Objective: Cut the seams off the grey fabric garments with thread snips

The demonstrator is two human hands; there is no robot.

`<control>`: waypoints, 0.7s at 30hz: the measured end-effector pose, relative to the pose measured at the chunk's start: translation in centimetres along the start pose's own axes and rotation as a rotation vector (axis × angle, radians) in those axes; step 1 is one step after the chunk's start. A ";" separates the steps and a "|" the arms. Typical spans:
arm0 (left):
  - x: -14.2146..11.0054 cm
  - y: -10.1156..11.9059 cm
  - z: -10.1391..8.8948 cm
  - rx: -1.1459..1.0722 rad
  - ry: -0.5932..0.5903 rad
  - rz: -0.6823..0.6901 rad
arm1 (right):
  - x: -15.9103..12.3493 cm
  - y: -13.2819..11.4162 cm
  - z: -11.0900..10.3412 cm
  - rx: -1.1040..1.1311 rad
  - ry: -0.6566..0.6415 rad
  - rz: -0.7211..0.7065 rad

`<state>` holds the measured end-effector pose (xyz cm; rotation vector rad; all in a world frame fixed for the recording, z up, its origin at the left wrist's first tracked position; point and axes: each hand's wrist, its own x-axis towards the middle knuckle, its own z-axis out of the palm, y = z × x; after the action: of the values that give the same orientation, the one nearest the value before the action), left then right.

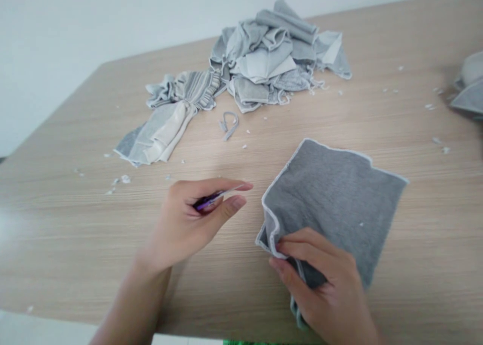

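Note:
My left hand (204, 214) is closed around small thread snips (207, 201) with a dark and purple handle. Their thin metal blades point right, lying along my fingertips, and the rest is hidden in the palm. To the right, my right hand (320, 274) pinches the near-left edge of a grey cloth piece (339, 194) between thumb and fingers. White overlock stitching runs along the cloth's border, and the held edge is folded up. A gap separates the snips from the cloth.
A heap of grey cloth pieces (260, 58) lies at the back of the wooden table (75, 244). Left of it is a bunched striped and pale cloth bundle (169, 118). A loose grey strip (229, 125) and white lint scraps (125, 179) are scattered about. More cloth (471, 83) sits at the right edge.

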<state>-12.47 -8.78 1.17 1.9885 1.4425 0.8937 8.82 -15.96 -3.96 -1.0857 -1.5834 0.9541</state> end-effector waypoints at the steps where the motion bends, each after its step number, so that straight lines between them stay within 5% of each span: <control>1: 0.0 0.1 0.1 0.003 -0.008 0.004 | -0.1 0.0 0.1 -0.008 -0.028 -0.001; 6: 0.3 -0.7 0.4 0.023 -0.026 -0.032 | -0.6 -0.4 -2.1 -0.192 -0.289 0.069; 8: 0.5 -1.2 0.5 0.056 -0.013 -0.087 | -1.0 -0.5 -4.3 -0.299 -0.216 0.107; 13: 0.6 -1.7 0.2 0.101 0.010 -0.121 | -1.8 1.5 -10.3 -0.695 0.266 0.184; 16: 0.5 -1.7 -0.1 0.110 0.017 -0.104 | -2.2 3.7 -12.1 -0.802 0.213 0.198; 21: 0.4 -1.8 -0.2 0.118 0.023 -0.111 | -2.8 6.2 -12.1 -0.801 0.148 0.135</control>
<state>-13.61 -7.87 0.07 1.9652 1.6358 0.8022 22.20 -15.84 -7.61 -1.7758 -1.8240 0.2804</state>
